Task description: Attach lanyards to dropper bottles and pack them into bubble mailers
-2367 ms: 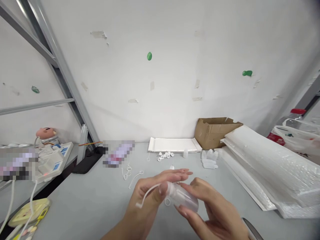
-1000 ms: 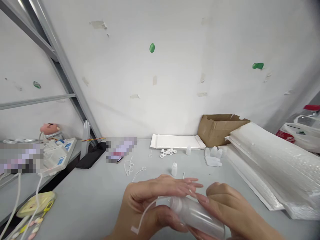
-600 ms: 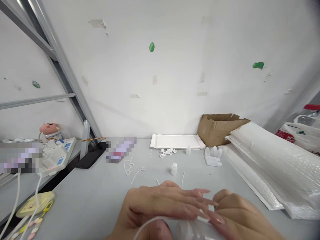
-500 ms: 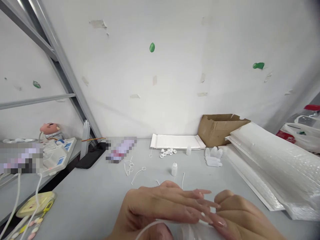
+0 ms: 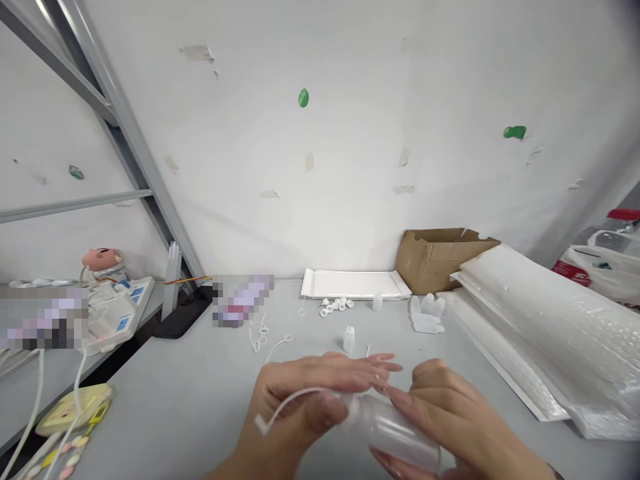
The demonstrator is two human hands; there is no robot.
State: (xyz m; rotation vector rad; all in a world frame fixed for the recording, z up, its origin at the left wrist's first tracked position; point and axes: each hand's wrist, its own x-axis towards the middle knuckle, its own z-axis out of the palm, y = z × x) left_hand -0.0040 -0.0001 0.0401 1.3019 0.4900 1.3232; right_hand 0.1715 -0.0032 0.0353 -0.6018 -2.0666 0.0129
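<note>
Between my hands lies a translucent plastic bottle (image 5: 403, 432), tilted on its side with its neck to the left. My left hand (image 5: 305, 393) is closed around the neck end, thumb below and fingers above. From there a thin white strap (image 5: 293, 398) curves out to the left, ending in a small tab. My right hand (image 5: 450, 413) grips the bottle's body from the right, thumb on top and fingers underneath. The neck is partly hidden by my left fingers. Just beyond my hands a small white-capped bottle (image 5: 349, 339) stands upright on the grey table (image 5: 175, 400).
White caps (image 5: 342, 304) lie in a cluster at the back, near a standing small bottle (image 5: 377, 302). Several clear bottles (image 5: 427, 313) lie before a cardboard box (image 5: 433, 260). Loose white straps (image 5: 259, 337) are left of centre. Bubble mailers (image 5: 545, 340) fill the right side.
Both hands have risen into view with the bottle, which was mostly below the frame edge. The strap's tab end now shows at left.
</note>
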